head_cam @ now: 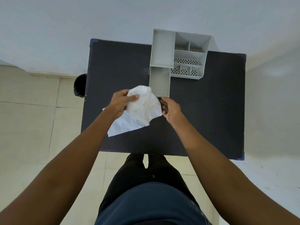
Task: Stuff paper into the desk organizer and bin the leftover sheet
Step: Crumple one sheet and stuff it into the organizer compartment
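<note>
A crumpled white paper sheet is held above the dark table. My left hand grips its upper left part, thumb pressed over it. My right hand pinches its right edge. Under them a second white sheet lies flat on the table, partly hidden by my left hand. The grey desk organizer stands at the table's far side with several compartments. Its drawer is pulled out toward me, showing nothing inside, just beyond the held paper.
A black bin stands on the tiled floor left of the table, half hidden by the table edge. A white wall runs behind the table. My legs stand at the table's near edge.
</note>
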